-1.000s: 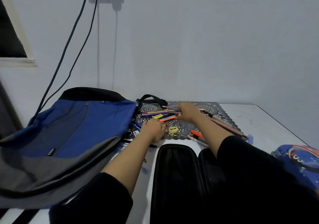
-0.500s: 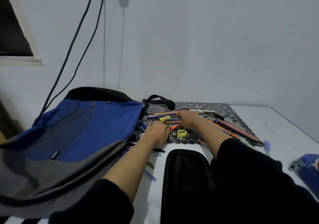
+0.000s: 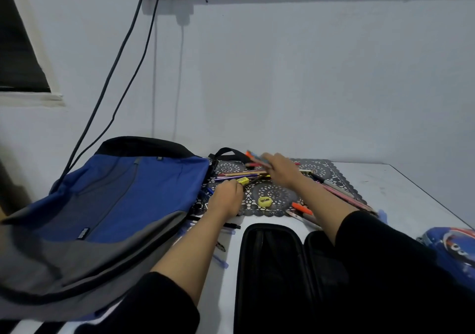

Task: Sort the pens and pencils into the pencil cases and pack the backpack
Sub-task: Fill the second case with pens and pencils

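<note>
Gripping pens [image 3: 254, 156] — right hand [image 3: 280, 170]; left hand [image 3: 227, 200] on the mat [image 3: 326, 169].

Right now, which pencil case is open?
The black case, in the middle: it lies spread open in two halves. The blue case at the far right shows only its printed outside.

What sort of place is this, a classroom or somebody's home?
Probably a home study corner: a blue and grey fabric backpack, loose pens and pencils on a black lacy mat, and an open black pencil case on a white table.
</note>
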